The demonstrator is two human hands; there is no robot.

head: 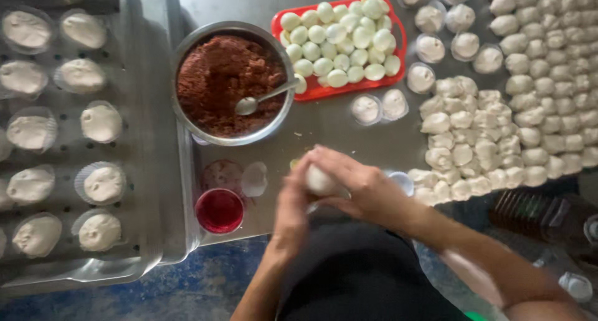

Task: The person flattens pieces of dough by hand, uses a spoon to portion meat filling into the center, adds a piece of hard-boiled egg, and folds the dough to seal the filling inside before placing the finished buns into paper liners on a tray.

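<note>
Both my hands close around one white dough ball (319,179) just above the near edge of the steel table (349,137). My left hand (291,206) cups it from the left and below. My right hand (361,184) wraps over its top and right side. Straight ahead stands a metal bowl (187,112) of reddish-brown filling with a spoon (256,101) lying in it. Behind the bowl to the right is a red tray (324,92) heaped with peeled boiled eggs (339,44).
Several dough pieces (492,140) cover the table's right side, some in paper cups (430,47). A metal tray (146,171) on the left holds several filled cups (103,184). A small red cup (219,210) sits near the front edge, a bottle (548,218) lies at right.
</note>
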